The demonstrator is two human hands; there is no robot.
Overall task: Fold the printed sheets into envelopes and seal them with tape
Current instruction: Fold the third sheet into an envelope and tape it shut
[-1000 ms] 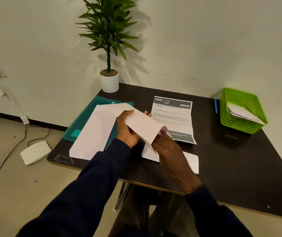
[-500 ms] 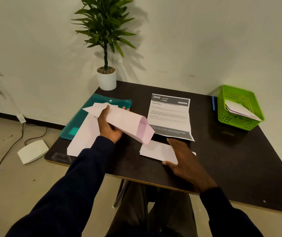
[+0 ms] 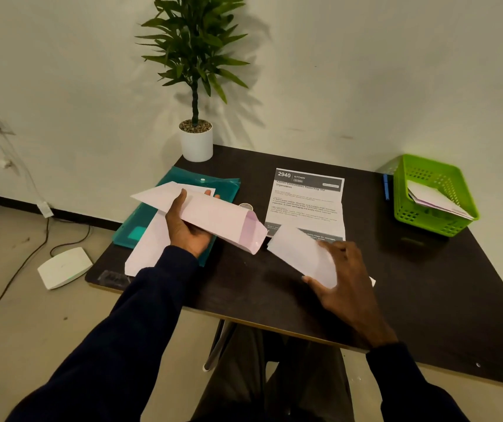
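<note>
My left hand [image 3: 187, 228] grips a long white envelope [image 3: 216, 219] above the dark table [image 3: 427, 284]; its open mouth with a pinkish inside faces right. My right hand [image 3: 346, 280] holds a folded white sheet [image 3: 300, 254] just right of that mouth, a small gap between them. A printed sheet headed "2940 KITCHEN" [image 3: 306, 201] lies flat behind them. A roll of clear tape [image 3: 245, 206] peeks out behind the envelope.
A teal plastic folder [image 3: 152, 220] with white envelopes [image 3: 148, 251] on it lies at the left. A potted plant [image 3: 196, 141] stands at the back left corner. A green basket [image 3: 433, 194] holding envelopes sits at the right, a blue pen [image 3: 386, 185] beside it.
My right hand has lifted the folded sheet off the table and brought it up to the envelope's mouth. The left hand keeps the envelope raised, tilted slightly more toward the right.
</note>
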